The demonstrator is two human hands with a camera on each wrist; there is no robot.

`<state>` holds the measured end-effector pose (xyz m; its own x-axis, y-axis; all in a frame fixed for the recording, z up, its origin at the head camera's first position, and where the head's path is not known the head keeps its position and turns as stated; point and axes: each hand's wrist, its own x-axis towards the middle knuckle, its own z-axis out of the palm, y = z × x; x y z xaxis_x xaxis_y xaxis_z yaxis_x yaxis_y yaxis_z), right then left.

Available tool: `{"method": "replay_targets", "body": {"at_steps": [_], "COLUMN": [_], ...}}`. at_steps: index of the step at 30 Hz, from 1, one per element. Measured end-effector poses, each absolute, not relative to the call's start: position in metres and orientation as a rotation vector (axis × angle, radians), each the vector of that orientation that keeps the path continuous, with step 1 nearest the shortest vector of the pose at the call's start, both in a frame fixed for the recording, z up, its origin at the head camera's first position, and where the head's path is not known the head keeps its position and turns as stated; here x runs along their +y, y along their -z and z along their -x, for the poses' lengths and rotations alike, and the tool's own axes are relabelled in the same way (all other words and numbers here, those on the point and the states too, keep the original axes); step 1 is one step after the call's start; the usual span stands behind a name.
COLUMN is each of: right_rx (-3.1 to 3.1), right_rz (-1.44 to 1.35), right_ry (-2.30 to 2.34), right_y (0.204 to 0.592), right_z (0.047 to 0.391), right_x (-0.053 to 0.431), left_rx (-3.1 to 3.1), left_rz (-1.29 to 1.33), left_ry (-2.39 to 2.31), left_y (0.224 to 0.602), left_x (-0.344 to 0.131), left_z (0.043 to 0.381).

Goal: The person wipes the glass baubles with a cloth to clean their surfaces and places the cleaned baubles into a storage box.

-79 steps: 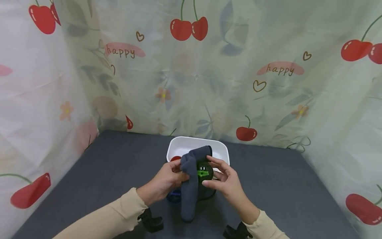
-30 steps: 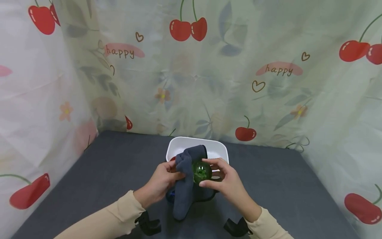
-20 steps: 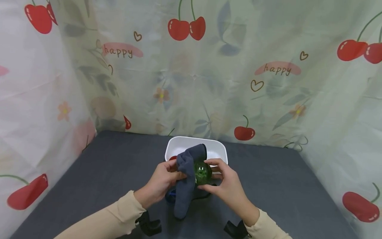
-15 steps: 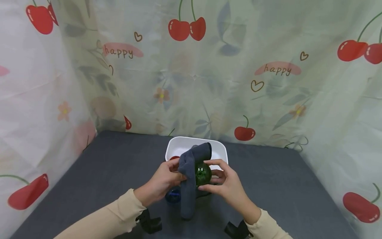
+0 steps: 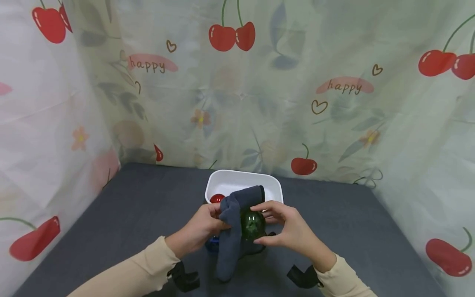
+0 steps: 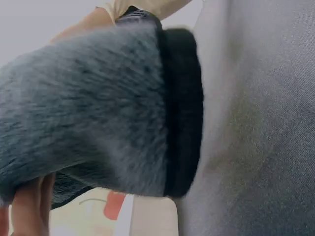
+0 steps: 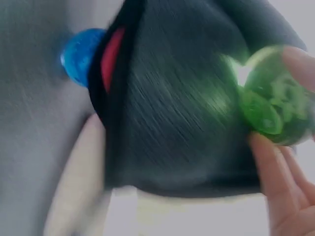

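My left hand (image 5: 200, 229) pinches a dark grey fleecy cloth (image 5: 229, 247) with a black hem, which hangs down in folds over the table. The cloth (image 6: 98, 113) fills much of the left wrist view. Against the cloth's right side, my right hand (image 5: 293, 229) holds a clear green ball (image 5: 253, 225) between thumb and fingers. In the right wrist view the green ball (image 7: 268, 98) touches the cloth (image 7: 182, 108), with fingertips (image 7: 268, 152) below it. Part of the ball is hidden by cloth and hand.
Behind the hands stands a white tub (image 5: 274, 192), with a red ball (image 5: 217, 198) at its near left. A blue ball (image 5: 212, 244) lies on the dark grey table (image 5: 167, 198), partly behind the left hand and cloth. A printed curtain (image 5: 237, 123) surrounds the table.
The cloth has shifted back and forth beside the green ball and hangs a little lower. My right hand and the ball have come slightly nearer, showing more of the red ball.
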<state>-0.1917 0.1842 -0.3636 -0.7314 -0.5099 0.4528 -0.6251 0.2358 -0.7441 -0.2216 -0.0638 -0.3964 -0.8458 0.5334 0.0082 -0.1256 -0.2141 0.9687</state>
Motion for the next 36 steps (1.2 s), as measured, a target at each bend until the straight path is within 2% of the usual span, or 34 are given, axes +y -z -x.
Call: {"method": "replay_targets", "body": {"at_steps": [3,10,12,18,22,26,31,36], "right_rx": [-2.258,-2.194,-2.22,-2.246,-2.203,-2.257,-2.302,-2.324], "right_rz": [-1.091,-1.026,-1.038,-1.04,-0.921,-0.842,-0.917,-1.003], "right_ry": [-1.615,-1.084,-1.063,-1.424,-1.68,-1.443,-1.094,-1.027], "right_y": [0.372,0.382,0.383,0.387,0.389,0.385,0.377,0.374], "right_z": [0.19,0.189,0.188,0.19,0.191,0.191,0.188,0.185], "right_x": [0.181,0.169,0.168,0.169,0.167,0.165,0.165,0.167], "left_rx": [1.567,1.663,1.699,1.575,1.426,1.521,1.633,1.614], "left_rz": [-0.525,-0.51,-0.488,-0.479,-0.517,-0.525,-0.465,-0.441], "left_ry": [-2.099,-2.108,-2.11,-2.147,-2.151,-2.143,-2.13,-2.149], "left_y": [0.397,0.396,0.396,0.398,0.398,0.397,0.398,0.399], "left_x": [-0.063,-0.065,-0.067,-0.068,-0.067,-0.067,-0.069,-0.071], "left_z": [0.222,0.222,0.223,0.222,0.22,0.221,0.223,0.224]}}
